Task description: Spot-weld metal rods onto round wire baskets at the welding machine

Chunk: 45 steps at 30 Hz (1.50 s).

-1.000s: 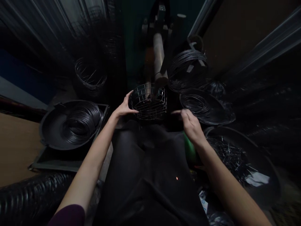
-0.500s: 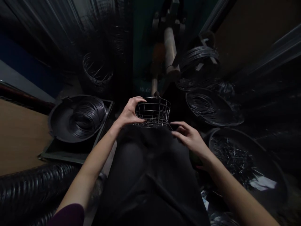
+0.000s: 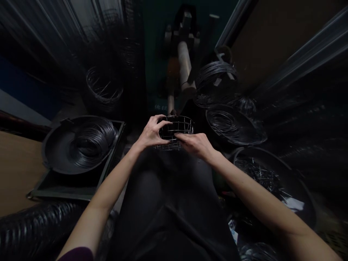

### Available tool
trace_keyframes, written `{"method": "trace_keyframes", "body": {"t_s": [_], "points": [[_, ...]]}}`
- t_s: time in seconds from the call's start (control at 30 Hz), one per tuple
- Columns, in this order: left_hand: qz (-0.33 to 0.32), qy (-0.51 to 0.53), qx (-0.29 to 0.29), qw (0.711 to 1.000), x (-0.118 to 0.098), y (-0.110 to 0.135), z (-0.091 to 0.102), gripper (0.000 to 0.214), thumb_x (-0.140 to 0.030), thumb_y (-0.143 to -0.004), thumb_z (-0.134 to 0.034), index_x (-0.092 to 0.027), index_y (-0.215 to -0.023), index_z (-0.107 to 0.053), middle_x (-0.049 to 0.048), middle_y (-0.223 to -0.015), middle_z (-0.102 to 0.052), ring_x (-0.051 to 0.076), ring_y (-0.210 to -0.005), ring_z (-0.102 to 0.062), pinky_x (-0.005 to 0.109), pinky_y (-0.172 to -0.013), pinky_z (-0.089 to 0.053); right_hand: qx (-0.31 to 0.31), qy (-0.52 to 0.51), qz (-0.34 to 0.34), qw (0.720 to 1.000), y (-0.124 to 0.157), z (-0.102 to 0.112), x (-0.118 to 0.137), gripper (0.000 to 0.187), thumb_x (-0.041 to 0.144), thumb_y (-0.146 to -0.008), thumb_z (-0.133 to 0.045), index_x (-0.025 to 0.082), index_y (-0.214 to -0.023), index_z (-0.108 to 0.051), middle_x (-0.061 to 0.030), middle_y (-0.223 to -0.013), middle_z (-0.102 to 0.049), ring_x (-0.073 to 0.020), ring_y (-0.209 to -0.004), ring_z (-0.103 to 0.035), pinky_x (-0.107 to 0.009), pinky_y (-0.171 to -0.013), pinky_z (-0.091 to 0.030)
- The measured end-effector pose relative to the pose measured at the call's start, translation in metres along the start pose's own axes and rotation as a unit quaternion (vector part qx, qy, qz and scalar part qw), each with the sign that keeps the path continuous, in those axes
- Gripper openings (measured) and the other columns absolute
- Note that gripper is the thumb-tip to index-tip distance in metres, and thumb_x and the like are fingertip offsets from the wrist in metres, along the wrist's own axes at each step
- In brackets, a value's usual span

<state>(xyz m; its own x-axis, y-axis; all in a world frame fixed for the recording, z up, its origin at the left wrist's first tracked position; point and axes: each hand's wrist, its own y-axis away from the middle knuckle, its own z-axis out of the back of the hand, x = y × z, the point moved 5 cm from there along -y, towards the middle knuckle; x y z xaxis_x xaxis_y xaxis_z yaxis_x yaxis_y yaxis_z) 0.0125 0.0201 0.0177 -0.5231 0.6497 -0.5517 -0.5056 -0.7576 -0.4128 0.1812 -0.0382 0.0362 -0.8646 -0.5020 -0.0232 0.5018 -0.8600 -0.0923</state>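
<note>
A round wire basket (image 3: 185, 125) is in front of my lap, close to the end of a machine arm. My left hand (image 3: 151, 133) grips the basket's left side, thumb low and fingers curled over the upper rings. Reaching across the basket's near right part, my right hand (image 3: 196, 143) has its fingers pressed together at the wires. Whatever is between those fingertips is hidden. Dark cloth (image 3: 168, 188) covers my lap below the basket.
A machine with a pale cylindrical arm (image 3: 185, 63) stands ahead. At left, a dark pan (image 3: 58, 145) holds coiled wire (image 3: 94, 141). On the right are a pan of wire rings (image 3: 224, 121) and a basin (image 3: 296, 181) of short wire pieces. Ribbed black coils (image 3: 35, 224) lie lower left.
My right hand has moved left from beside the basket to over its near part. The thin wire seen earlier at its fingertips no longer shows. My left hand keeps its hold; the view has shifted.
</note>
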Motion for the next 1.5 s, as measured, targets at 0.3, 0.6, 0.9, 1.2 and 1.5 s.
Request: {"method": "trace_keyframes", "body": {"t_s": [0.3, 0.6, 0.9, 1.2, 1.5], "points": [[0.006, 0.02, -0.002, 1.0, 0.007, -0.013, -0.005, 0.068, -0.031, -0.059, -0.086, -0.023, -0.122, -0.062, 0.0116, -0.135, -0.048, 0.031, -0.127, -0.046, 0.048, -0.108, -0.044, -0.013, 0.038, 0.01, 0.999, -0.012, 0.007, -0.011, 0.031, 0.03, -0.098, -0.044, 0.028, -0.114, -0.071, -0.0007, -0.111, -0.075, -0.0146, -0.078, -0.071, -0.024, -0.051, -0.036], [0.009, 0.016, -0.001, 1.0, 0.015, -0.024, -0.002, 0.07, -0.031, -0.059, -0.088, -0.022, -0.123, -0.062, 0.0112, -0.133, -0.049, 0.031, -0.124, -0.048, 0.047, -0.108, -0.044, -0.009, 0.056, 0.005, 0.998, -0.023, 0.01, -0.016, 0.033, 0.032, -0.099, -0.043, 0.03, -0.119, -0.069, 0.0013, -0.114, -0.074, -0.0164, -0.08, -0.072, -0.025, -0.051, -0.035], [0.023, 0.038, 0.006, 0.999, 0.026, -0.033, -0.003, 0.068, -0.039, -0.058, -0.088, -0.022, -0.118, -0.064, 0.0101, -0.129, -0.053, 0.03, -0.124, -0.052, 0.047, -0.109, -0.044, -0.1, -0.017, -0.06, 0.993, -0.014, 0.009, -0.024, 0.027, 0.027, -0.098, -0.051, 0.026, -0.118, -0.069, -0.002, -0.11, -0.074, -0.014, -0.085, -0.068, -0.022, -0.057, -0.038], [0.018, 0.042, 0.001, 0.999, 0.039, -0.055, 0.0, 0.071, -0.041, -0.056, -0.09, -0.019, -0.118, -0.065, 0.0111, -0.126, -0.055, 0.029, -0.123, -0.053, 0.046, -0.109, -0.043, -0.184, -0.12, -0.111, 0.969, -0.029, 0.002, -0.049, 0.015, 0.029, -0.09, -0.062, 0.019, -0.095, -0.073, -0.0045, -0.092, -0.063, -0.0127, -0.072, -0.057, -0.023, -0.059, -0.038], [0.02, 0.05, -0.005, 0.999, 0.053, -0.085, 0.0, 0.071, -0.041, -0.055, -0.089, -0.02, -0.119, -0.064, 0.0087, -0.125, -0.058, 0.029, -0.123, -0.053, 0.046, -0.111, -0.042, -0.201, -0.178, -0.17, 0.948, -0.062, 0.0, -0.073, 0.008, 0.025, -0.082, -0.067, 0.02, -0.085, -0.071, -0.004, -0.083, -0.06, -0.0158, -0.072, -0.056, -0.027, -0.065, -0.042]]}}
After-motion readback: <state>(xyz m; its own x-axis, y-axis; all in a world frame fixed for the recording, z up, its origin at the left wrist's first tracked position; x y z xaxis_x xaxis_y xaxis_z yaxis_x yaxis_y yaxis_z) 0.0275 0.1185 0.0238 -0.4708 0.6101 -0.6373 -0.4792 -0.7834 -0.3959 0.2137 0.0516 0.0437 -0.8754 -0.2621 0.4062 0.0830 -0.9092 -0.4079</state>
